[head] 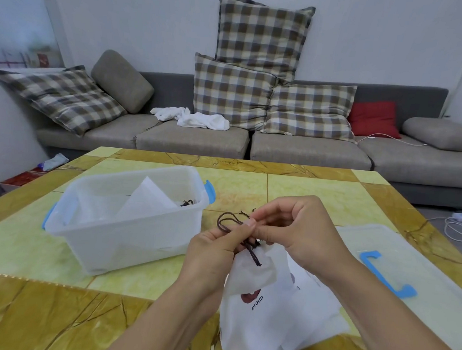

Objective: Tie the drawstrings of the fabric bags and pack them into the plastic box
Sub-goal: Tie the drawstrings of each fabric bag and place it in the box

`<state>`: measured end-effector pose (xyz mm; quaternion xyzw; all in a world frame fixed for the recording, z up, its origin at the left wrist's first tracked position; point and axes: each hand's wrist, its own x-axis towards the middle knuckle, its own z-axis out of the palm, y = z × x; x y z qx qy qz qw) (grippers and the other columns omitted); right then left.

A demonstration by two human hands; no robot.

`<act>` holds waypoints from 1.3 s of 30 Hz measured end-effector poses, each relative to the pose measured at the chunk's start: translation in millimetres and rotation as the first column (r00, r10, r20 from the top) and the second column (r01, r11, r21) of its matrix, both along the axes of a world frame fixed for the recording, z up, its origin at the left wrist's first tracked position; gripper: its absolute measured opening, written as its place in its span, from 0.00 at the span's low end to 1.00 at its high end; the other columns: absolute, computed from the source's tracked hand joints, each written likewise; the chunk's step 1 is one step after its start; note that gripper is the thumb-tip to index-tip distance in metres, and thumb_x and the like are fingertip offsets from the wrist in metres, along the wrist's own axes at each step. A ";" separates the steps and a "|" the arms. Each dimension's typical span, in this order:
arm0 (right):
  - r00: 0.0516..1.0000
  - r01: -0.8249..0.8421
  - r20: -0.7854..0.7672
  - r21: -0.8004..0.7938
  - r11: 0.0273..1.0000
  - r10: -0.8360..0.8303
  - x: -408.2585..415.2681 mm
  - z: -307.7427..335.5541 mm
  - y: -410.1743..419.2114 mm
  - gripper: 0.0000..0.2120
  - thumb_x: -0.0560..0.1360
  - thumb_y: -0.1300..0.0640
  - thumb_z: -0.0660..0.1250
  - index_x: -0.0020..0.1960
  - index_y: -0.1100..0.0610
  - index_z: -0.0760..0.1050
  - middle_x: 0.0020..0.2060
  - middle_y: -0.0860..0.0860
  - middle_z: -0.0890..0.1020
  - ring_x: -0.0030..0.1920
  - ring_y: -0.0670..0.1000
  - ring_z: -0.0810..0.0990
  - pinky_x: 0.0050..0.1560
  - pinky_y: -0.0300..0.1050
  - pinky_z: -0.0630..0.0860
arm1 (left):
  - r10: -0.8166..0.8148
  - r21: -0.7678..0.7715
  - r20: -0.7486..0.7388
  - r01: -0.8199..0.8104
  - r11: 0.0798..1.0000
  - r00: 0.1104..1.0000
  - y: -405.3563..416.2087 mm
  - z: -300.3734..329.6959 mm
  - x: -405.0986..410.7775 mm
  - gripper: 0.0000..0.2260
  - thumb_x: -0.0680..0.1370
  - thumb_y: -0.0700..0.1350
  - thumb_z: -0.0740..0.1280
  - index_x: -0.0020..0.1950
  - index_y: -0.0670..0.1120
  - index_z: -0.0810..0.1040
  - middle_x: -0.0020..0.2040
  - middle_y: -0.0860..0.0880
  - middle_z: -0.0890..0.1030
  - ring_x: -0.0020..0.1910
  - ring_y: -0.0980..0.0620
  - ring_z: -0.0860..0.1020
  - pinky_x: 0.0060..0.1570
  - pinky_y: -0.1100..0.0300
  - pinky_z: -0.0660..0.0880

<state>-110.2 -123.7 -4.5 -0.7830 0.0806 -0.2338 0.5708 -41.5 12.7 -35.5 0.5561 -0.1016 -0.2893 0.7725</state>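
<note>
Left hand (pixel 213 245) and right hand (pixel 297 232) both pinch dark drawstring (pixel 230 221) above white fabric bag (pixel 252 273); knot hidden behind fingers. Bag lies on table (pixel 306 191), right of plastic box (pixel 126 222). Box contents blurred through wall; bag pile cut off below.

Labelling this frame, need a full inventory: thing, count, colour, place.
translucent plastic box with blue latches: 1, table left, white bag inside
white fabric bags: a few, near edge, under hands
dark brown drawstring: 1, looped between fingers
clear lid with blue handle: 1, table right
yellow marble-pattern table: 1
grey sofa: 1, behind
plaid cushions: 4, sofa
red cushion: 1, sofa right
white towels: sofa seat
left hand: pinches drawstring
right hand: pinches drawstring
</note>
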 end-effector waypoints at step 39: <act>0.984 -0.096 -0.129 0.193 0.976 0.123 2.1 -12.4 -0.7 0.04 0.74 0.65 0.73 0.48 0.66 0.84 0.38 0.52 0.86 0.33 0.40 0.80 0.36 0.29 0.73 | -0.007 0.014 0.365 0.002 1.000 0.931 15.4 4.7 27.1 0.05 0.75 0.35 0.73 0.48 0.42 0.86 0.42 0.45 0.87 0.41 0.53 0.84 0.40 0.66 0.77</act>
